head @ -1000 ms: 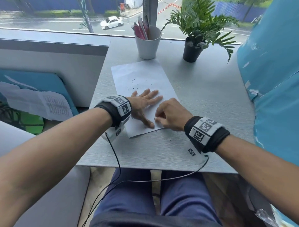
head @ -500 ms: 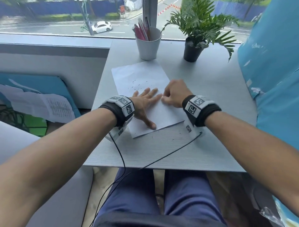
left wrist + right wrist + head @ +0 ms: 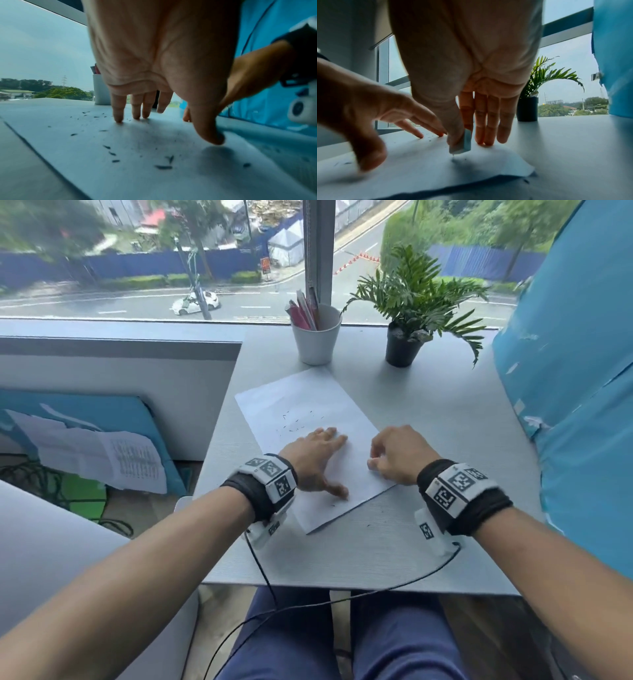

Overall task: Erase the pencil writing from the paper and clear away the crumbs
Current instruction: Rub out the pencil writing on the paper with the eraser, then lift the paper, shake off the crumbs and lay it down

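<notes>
A white sheet of paper (image 3: 308, 398) lies tilted on the grey table (image 3: 445, 422). Dark eraser crumbs (image 3: 298, 422) are scattered over its middle, and a few lie on the table by its near edge; the crumbs (image 3: 109, 150) show close up under my palm. My left hand (image 3: 322, 463) rests on the paper with fingers spread and straight, fingertips (image 3: 118, 119) pressing down. My right hand (image 3: 376, 460) is at the paper's right edge and pinches a small white eraser (image 3: 462, 143) between thumb and forefinger, its corner on the sheet. The paper bulges slightly beside the eraser.
A white cup of pens (image 3: 317, 337) and a potted plant (image 3: 407, 337) stand at the table's far side by the window. A blue covered surface (image 3: 565, 371) rises along the right. Wrist cables (image 3: 342, 597) hang over the table's front edge.
My right hand went forward along the paper beside the left fingertips, then came back toward its right edge. The left hand stayed pressed on the sheet. The head view tilted up.
</notes>
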